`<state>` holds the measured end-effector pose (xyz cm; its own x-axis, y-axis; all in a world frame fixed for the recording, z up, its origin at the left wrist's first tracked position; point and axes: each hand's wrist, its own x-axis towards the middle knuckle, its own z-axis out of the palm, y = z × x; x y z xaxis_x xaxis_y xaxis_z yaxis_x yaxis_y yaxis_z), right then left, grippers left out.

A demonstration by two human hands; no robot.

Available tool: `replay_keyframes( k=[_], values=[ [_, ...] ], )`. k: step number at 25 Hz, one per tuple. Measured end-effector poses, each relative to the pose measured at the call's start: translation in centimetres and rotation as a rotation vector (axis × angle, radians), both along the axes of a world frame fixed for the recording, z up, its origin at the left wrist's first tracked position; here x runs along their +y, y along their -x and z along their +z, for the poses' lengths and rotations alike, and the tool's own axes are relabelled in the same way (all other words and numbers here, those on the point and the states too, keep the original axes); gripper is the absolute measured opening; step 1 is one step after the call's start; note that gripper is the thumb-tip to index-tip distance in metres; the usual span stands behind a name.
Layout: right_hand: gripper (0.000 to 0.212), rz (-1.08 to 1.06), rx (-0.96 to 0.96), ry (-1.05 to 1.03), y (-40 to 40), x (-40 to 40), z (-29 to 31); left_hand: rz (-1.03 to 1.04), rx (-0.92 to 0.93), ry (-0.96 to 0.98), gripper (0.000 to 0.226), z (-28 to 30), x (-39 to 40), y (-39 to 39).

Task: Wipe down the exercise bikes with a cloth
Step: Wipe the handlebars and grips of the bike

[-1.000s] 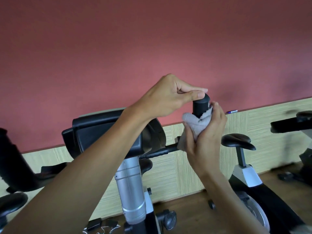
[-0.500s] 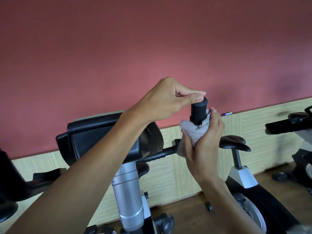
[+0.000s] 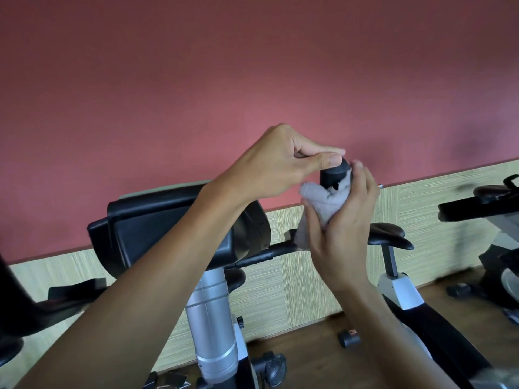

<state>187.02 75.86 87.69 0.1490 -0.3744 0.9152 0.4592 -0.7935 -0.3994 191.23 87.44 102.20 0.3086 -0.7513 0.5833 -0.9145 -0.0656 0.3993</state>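
Observation:
The exercise bike in front of me has a black console (image 3: 168,234) on a silver post (image 3: 213,318). Its black handlebar end (image 3: 332,176) stands upright at centre. My right hand (image 3: 342,228) grips a grey cloth (image 3: 317,209) wrapped around the handlebar just below the tip. My left hand (image 3: 283,164) reaches over from the left, with thumb and fingertips pinching the top of the handlebar end. The lower part of the handlebar is hidden by the cloth and my right hand.
A second bike with a black saddle (image 3: 390,237) stands to the right, a third bike (image 3: 483,209) at the right edge. Another black bike part (image 3: 16,301) fills the left edge. Behind are a red wall (image 3: 252,80) and wooden floor (image 3: 323,355).
My right hand and the cloth have slid a little higher up the handlebar end. My left hand stays pinched on its top. The view has shifted slightly.

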Motion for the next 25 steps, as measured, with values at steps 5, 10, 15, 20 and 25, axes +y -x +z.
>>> replay_keyframes(
  k=[5,10,15,20,25],
  values=[
    [0.084,0.002,0.028,0.015,-0.4,-0.5,-1.3,0.024,-0.026,0.003,0.024,0.0,0.0,0.5],
    [0.06,0.312,0.222,-0.087,1.3,-1.1,-3.8,0.109,-0.036,0.006,0.025,-0.3,0.3,1.7],
    [0.059,0.349,0.36,-0.006,4.7,-3.5,-8.1,0.217,-0.08,0.068,0.024,-1.1,0.0,3.2],
    [0.062,0.43,0.386,-0.12,6.8,-6.2,-11.3,0.373,-0.2,0.081,0.029,-2.6,-0.7,5.0],
    [0.067,0.574,0.31,-0.011,5.5,-6.1,-6.6,0.577,-0.335,0.067,0.043,-4.3,-1.2,5.5]
  ],
)
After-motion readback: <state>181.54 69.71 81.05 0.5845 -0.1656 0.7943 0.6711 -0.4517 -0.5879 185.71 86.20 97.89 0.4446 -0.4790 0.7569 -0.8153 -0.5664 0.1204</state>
